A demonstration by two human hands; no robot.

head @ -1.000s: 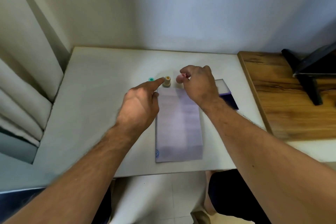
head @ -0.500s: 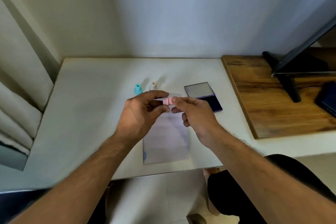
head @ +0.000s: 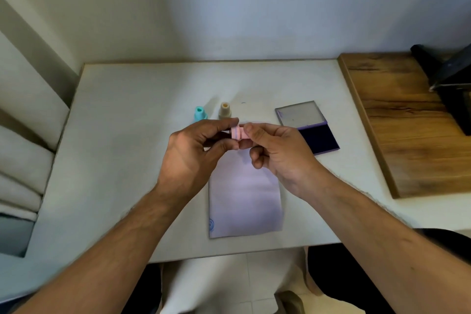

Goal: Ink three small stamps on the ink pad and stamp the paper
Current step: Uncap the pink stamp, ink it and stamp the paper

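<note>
A small pink stamp (head: pixel 238 133) lies sideways in the air above the paper's far end. My left hand (head: pixel 196 150) pinches its left end and my right hand (head: pixel 275 153) pinches its right end, thumb and fingers curled round it. A teal stamp (head: pixel 200 113) and a beige stamp (head: pixel 225 110) stand upright on the white table (head: pixel 127 135) just beyond my hands. The pale sheet of paper (head: pixel 244 201) lies lengthwise under my hands, with a small blue mark at its near left corner. The open ink pad (head: pixel 316 137), dark blue with its clear lid folded back, lies to the right.
A wooden board (head: pixel 407 130) covers the table's right side, with a black stand (head: pixel 443 76) on its far end. White folded fabric (head: pixel 23 150) sits off the table's left edge. A wall runs along the back.
A second ago my right hand was picking the pink stamp up beside the beige one and my left hand pointed there. Both hands have since drawn back towards me, holding the pink stamp between them.
</note>
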